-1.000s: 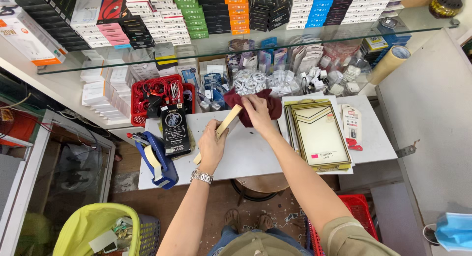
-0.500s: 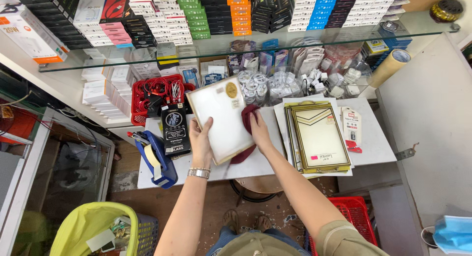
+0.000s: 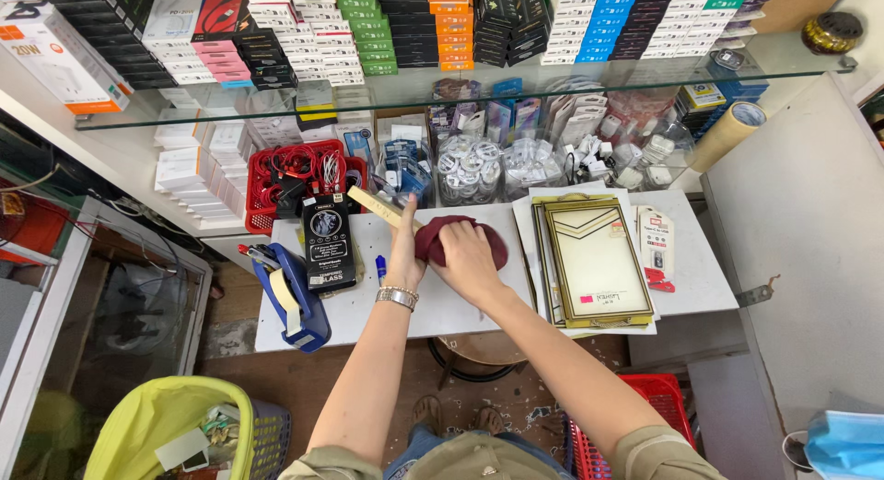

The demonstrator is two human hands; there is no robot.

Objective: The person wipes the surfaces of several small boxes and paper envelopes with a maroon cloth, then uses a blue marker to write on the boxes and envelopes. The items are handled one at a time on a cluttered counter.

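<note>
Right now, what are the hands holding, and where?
The left hand holds a thin flat card by its near edge; the right hand presses a dark red cloth.

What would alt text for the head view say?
Seen from above, the right hand presses a dark red cloth onto a white table, while the left hand holds a thin tan board edge-on beside it.

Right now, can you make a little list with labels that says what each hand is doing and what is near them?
left hand: holds a thin flat pale panel, seen edge-on
right hand: pressed on a dark red cloth
surface: white table
left of the hands: blue tape dispenser, black box, red basket of cables
right of the hands: stack of gold-edged flat packs
</note>
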